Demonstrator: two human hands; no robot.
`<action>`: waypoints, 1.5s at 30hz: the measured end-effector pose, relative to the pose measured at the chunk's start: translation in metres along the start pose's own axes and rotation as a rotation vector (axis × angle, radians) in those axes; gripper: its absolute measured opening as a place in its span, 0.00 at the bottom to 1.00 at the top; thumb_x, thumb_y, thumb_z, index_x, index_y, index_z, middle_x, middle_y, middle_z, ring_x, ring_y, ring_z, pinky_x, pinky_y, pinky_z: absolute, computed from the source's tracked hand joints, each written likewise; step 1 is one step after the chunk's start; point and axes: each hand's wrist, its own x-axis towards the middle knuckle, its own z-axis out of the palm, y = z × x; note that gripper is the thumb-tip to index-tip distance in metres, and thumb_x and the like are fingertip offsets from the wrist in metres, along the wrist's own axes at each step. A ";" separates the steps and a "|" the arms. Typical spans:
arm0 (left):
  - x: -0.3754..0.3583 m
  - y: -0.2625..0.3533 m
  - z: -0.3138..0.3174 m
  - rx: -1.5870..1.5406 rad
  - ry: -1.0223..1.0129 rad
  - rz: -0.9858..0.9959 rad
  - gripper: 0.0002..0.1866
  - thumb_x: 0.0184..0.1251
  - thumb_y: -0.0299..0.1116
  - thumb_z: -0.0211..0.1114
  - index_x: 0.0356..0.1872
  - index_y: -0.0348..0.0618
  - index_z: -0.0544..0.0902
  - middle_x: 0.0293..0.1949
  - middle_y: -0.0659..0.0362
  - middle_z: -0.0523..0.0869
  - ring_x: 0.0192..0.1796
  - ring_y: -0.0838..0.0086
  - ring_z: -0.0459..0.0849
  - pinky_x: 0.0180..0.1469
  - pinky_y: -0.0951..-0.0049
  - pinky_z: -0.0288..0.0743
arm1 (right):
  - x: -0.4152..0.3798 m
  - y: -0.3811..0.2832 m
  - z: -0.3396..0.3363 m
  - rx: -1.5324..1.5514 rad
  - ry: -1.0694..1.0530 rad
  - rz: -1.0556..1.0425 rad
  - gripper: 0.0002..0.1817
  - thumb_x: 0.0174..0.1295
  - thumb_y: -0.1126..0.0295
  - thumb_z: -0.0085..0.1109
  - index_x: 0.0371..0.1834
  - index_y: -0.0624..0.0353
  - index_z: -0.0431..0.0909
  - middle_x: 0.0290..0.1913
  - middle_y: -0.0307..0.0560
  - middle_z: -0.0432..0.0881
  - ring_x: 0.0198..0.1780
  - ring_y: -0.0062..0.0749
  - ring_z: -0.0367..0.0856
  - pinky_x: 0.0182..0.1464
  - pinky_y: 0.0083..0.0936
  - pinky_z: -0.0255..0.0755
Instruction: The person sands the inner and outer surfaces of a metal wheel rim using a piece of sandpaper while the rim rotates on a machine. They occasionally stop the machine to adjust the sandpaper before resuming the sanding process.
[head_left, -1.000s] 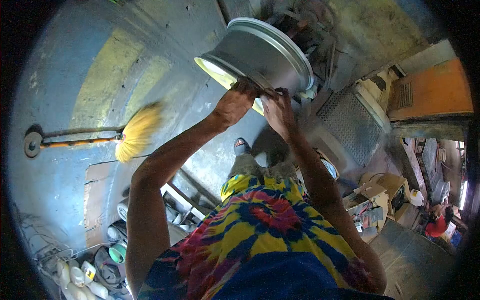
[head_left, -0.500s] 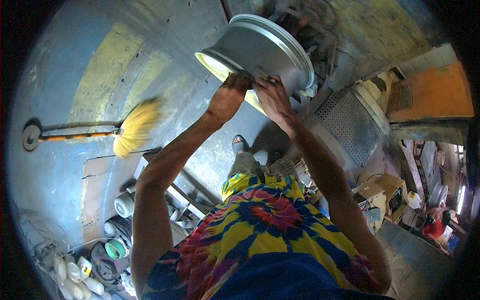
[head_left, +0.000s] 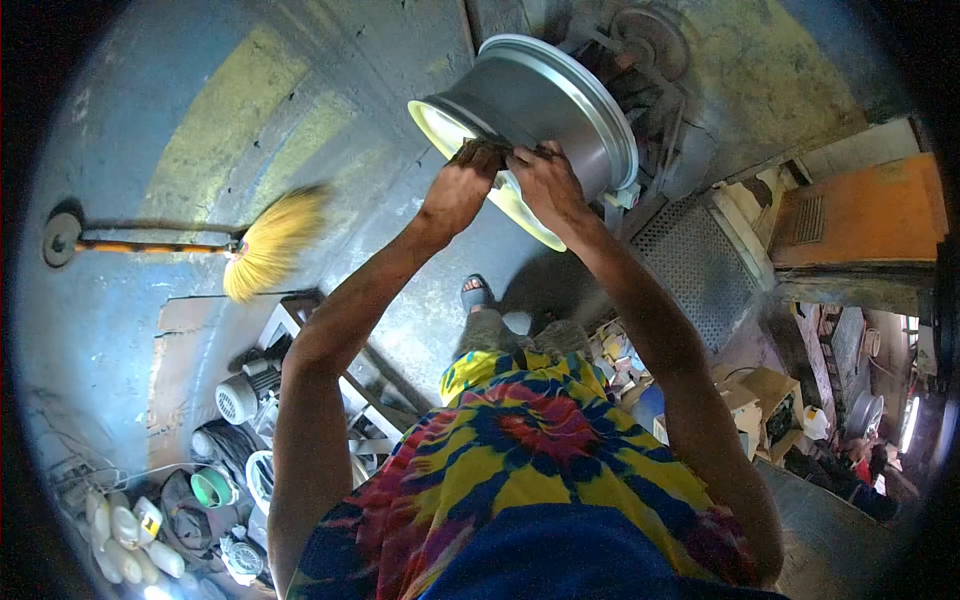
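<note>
A grey metal wheel rim (head_left: 545, 105) with a silvery outer lip is raised in front of me, tilted, its pale bright edge toward me. Both hands meet at the near edge of its barrel. My left hand (head_left: 465, 185) is closed there, its fingertips bent around a small dark piece I cannot identify. Close beside it, my right hand (head_left: 548, 185) has its fingers curled against the same edge, thumb side toward the left hand. What lies under the right fingertips is hidden.
A yellow-bristled broom (head_left: 275, 245) is at the left. On the right are a perforated metal panel (head_left: 695, 265) and an orange cabinet (head_left: 855, 210). Lower left hold an electric motor (head_left: 240, 398), a green-rimmed container (head_left: 212, 487) and several white bottles (head_left: 125, 525). Cardboard boxes (head_left: 775, 400) sit lower right.
The view has shifted slightly, so the wheel rim appears a little lower and further right. My hands stay together at its edge, the right fingers now curled closer in.
</note>
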 end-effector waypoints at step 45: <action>0.057 0.062 0.019 -0.019 -0.355 0.290 0.07 0.57 0.30 0.62 0.35 0.41 0.83 0.39 0.51 0.84 0.44 0.57 0.84 0.49 0.58 0.78 | -0.101 0.015 0.024 0.639 0.132 0.594 0.11 0.64 0.63 0.62 0.38 0.60 0.80 0.37 0.53 0.86 0.39 0.52 0.85 0.39 0.40 0.77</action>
